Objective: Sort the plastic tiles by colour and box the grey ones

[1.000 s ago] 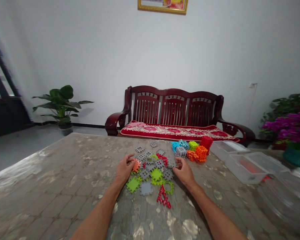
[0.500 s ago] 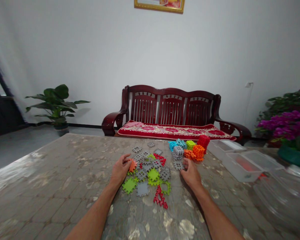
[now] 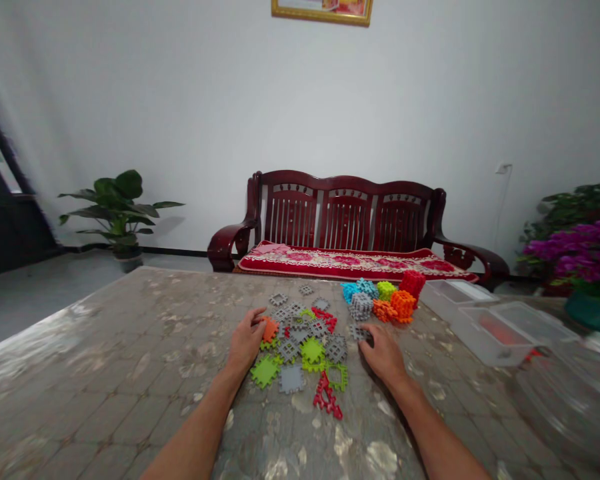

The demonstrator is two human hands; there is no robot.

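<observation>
Grey tile — pinching lightly at its edge with right hand, touching orange tile with left hand — can't tell if gripping.

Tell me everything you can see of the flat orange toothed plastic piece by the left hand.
The orange piece looks like matte plastic, with blunt teeth around its visible edge and a face that seems solid. It sits at the left side of the spread of pieces, roughly flat; any slight tilt is too small to judge. Fingertips of the left hand cover its left side and appear to touch it; whether they grip it is unclear. Its full outline is hidden.
</observation>
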